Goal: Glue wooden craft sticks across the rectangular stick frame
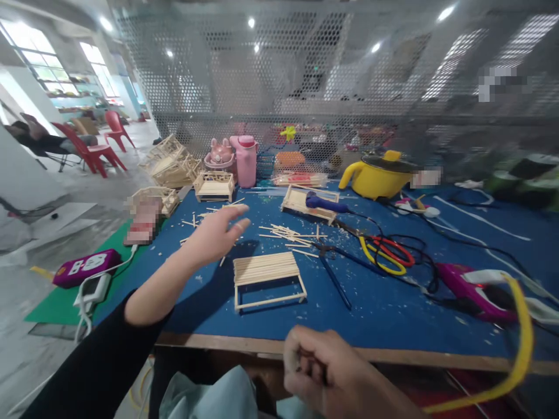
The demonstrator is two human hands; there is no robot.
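Fingers apart and holding nothing, my left hand (217, 234) reaches over loose wooden sticks on the left of the blue mat. My right hand (312, 366) is curled in front of the table's near edge; what it holds, if anything, is hidden. Between the hands and farther in, a small wooden stick frame (265, 269) with a slatted part stands on the mat, touched by neither. Behind it lies a pile of thin sticks (288, 234). Blue-handled pliers (335, 282) lie open to its right. A blue glue gun (325, 203) rests on another wooden frame (297, 201).
A yellow pot (378, 177), a pink bottle (246, 163) and finished wooden pieces (215, 186) stand along the back by a perforated metal screen. Scissors (386, 256), cables and a purple device (478, 291) lie at the right. A phone (143, 221) is at the left.
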